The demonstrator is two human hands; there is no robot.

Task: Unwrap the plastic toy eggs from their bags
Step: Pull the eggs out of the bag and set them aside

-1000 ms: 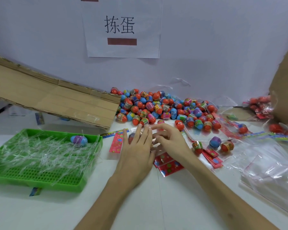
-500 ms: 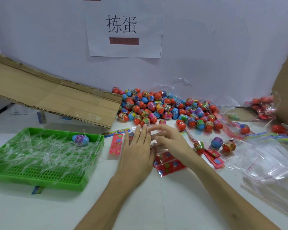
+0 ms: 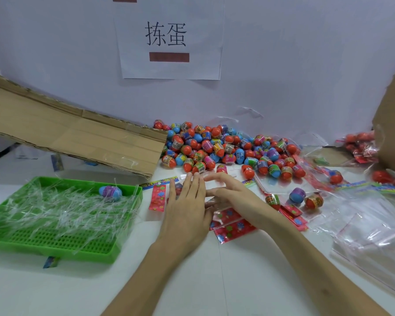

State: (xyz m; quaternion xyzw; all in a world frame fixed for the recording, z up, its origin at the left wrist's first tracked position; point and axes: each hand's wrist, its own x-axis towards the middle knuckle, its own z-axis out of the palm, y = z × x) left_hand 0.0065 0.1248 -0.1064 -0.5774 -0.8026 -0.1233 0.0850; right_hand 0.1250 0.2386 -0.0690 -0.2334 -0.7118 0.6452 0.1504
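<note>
Between the green tray (image 3: 128,224) and the scattered eggs, at the middle of the table (image 3: 214,288), the left hand (image 3: 187,210) lies flat with straight fingers over a clear bag (image 3: 213,201). What looks like the bagged egg (image 3: 179,188) shows darkly between those fingers. The right hand (image 3: 230,195) reaches across to the same bag with fingers stretched out; whether it pinches the film I cannot tell. The main risk, as I judge it, is the round egg shooting free once the bag gives. Nothing hems it in, so it could roll into the pile of eggs (image 3: 226,149) behind or off among the red cards (image 3: 234,229). The thin, glossy film may also slip from the fingers, and a hard tug could knock the loose eggs (image 3: 297,195) lying near on the right.
</note>
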